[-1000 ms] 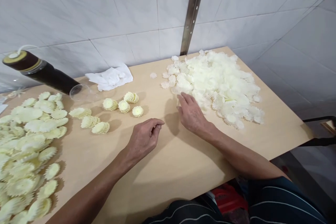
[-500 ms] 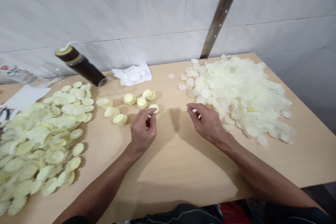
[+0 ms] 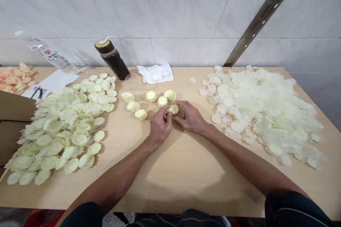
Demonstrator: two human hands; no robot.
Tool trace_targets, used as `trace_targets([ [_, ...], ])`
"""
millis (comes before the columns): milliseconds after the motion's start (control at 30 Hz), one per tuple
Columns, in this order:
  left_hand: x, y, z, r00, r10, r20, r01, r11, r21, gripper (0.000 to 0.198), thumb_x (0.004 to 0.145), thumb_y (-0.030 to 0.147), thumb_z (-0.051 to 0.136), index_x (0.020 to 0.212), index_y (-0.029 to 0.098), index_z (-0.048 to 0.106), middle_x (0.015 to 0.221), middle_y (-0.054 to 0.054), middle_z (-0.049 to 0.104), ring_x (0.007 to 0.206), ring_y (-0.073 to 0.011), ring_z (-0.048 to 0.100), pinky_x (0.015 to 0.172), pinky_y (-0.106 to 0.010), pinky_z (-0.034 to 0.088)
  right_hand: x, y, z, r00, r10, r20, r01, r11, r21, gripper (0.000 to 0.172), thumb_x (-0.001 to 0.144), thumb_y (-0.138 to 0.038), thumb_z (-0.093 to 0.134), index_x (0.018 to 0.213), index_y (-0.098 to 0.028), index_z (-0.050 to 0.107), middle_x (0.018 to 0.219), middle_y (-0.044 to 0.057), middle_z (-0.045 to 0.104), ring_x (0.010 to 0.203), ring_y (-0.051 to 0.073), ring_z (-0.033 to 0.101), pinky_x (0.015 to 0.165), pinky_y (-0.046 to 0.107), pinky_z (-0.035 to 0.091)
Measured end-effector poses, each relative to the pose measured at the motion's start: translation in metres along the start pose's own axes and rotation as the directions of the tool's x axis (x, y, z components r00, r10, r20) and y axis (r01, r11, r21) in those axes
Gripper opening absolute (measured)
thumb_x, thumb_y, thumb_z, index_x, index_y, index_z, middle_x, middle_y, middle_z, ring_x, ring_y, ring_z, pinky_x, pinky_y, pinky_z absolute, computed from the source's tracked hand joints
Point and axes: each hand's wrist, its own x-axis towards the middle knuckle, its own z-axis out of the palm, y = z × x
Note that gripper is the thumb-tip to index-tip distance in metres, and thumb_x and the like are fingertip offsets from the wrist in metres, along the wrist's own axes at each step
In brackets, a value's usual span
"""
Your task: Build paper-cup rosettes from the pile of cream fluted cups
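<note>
A small stack of pale yellow, scallop-edged discs (image 3: 174,109) stands between my two hands. My left hand (image 3: 160,126) is at its left side, thumb and forefinger closed on its near edge. From the right, my right hand (image 3: 193,117) curves its thumb and fingers around the same stack. Several similar stacks stand close by, including a tilted one (image 3: 141,114) left of my left hand and an upright one (image 3: 162,101) just behind. Whether a loose disc is between my fingertips is hidden.
A large heap of loose yellowish scalloped discs (image 3: 77,127) lies left, and a heap of thin whitish ones (image 3: 266,103) right. Toward the wall are a dark bottle (image 3: 114,62), a crumpled white tissue (image 3: 156,73), a clear plastic bottle (image 3: 53,55) and a metal bracket (image 3: 257,25).
My right hand has moved left from near the whitish heap to the stack by my left hand. The camera view has turned leftward, showing orange petal-like pieces and a brown box edge.
</note>
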Motion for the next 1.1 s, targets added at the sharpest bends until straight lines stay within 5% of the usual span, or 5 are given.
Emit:
trace_targets([
  [100,0.002,0.0,0.0,0.999,-0.037,-0.003,0.037,0.999,-0.033,0.018,0.1,0.022,0.062,0.117,0.017,0.068,0.081,-0.001,0.071,0.062,-0.0124,0.062,0.063,-0.025,0.051,0.005,0.0,0.011,1.0,-0.021,0.019,0.022,0.999,-0.042,0.055,0.097,-0.028,0.069,0.15,-0.023,0.055,0.138,0.015,0.068,0.097,0.027,0.073,0.084,0.04,0.061],
  [300,0.003,0.0,0.001,0.997,-0.058,0.043,0.059,0.998,-0.018,0.019,0.099,0.022,0.064,0.117,0.017,0.069,0.089,-0.004,0.074,0.07,-0.0149,0.066,0.065,-0.027,0.051,-0.001,0.009,0.014,0.997,-0.014,-0.078,0.015,1.0,0.019,0.034,0.096,-0.028,0.073,0.129,-0.022,0.07,0.112,0.01,0.076,0.077,0.021,0.069,0.078,0.037,0.059],
  [667,0.004,-0.007,0.003,0.999,-0.016,0.042,0.016,1.0,0.015,0.027,0.097,0.017,0.064,0.123,0.016,0.072,0.092,-0.006,0.076,0.075,-0.0173,0.068,0.069,-0.029,0.055,-0.001,0.008,0.011,1.0,-0.008,-0.015,0.01,0.996,0.09,0.059,0.091,-0.026,0.073,0.147,-0.017,0.059,0.122,0.014,0.071,0.073,0.02,0.067,0.074,0.038,0.059],
  [833,0.007,-0.005,0.002,0.999,-0.031,0.043,0.03,1.0,0.007,0.025,0.097,0.018,0.065,0.119,0.016,0.075,0.092,-0.006,0.077,0.073,-0.0165,0.068,0.069,-0.029,0.056,0.003,0.007,0.004,1.0,-0.009,-0.025,0.011,0.996,0.086,0.039,0.095,-0.03,0.07,0.132,-0.019,0.071,0.103,0.01,0.074,0.078,0.022,0.067,0.079,0.039,0.058],
  [1100,0.007,-0.002,0.001,0.998,-0.044,0.045,0.045,0.999,-0.019,0.026,0.1,0.026,0.065,0.122,0.016,0.075,0.085,-0.004,0.074,0.066,-0.0132,0.063,0.067,-0.026,0.053,0.005,0.007,0.002,0.968,0.247,-0.032,-0.218,0.902,0.371,0.044,0.084,-0.05,0.083,0.114,-0.019,0.074,0.081,0.003,0.072,0.068,0.019,0.062,0.068,0.034,0.052],
])
